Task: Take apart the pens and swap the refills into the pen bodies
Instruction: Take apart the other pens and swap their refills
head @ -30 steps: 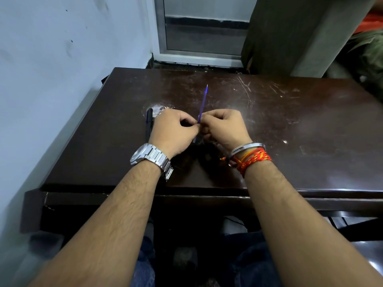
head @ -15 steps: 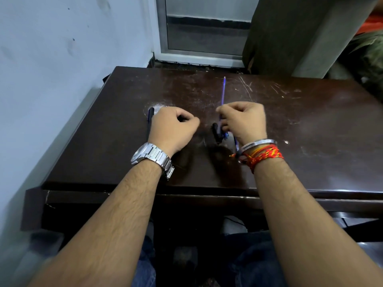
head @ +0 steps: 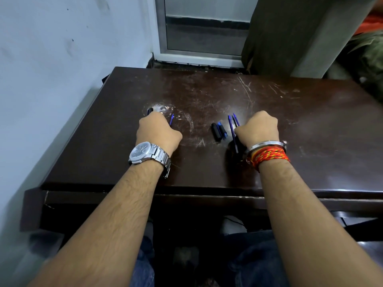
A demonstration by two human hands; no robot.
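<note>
Looking down in the head view, the dark, scratched table (head: 310, 112) carries the pens in pieces, in two clusters with bare wood between them. On the left, the left hand (head: 158, 131) sits knuckles-up with its fingers curled under and out of sight. The end of a black pen body (head: 149, 111) pokes out on its far side, and the tip of a thin blue refill (head: 171, 119) shows just to the right of the knuckles. Whether the fingers pinch either one or merely rest over them cannot be told. Further right, the right hand (head: 258, 128) is likewise bunched with its fingers hidden. Two slim blue rods (head: 231, 129), most likely refills, lie against its left edge, pointing far and slightly left; it is unclear whether the thumb clamps them or they lie loose. Just left of those rods, apart from both hands, a short black cap (head: 216, 132) and a short blue piece (head: 223, 129) lie side by side. A wristwatch (head: 143, 152) is on the left wrist. In my judgement every part here is very light. The refills are thin and will likely bend or kink if levered, and the round plastic may roll on this polished top. They are best taken in a fingertip pinch near the middle or the blunt end, away from the inky tip, and fed straight along the barrel's axis.
</note>
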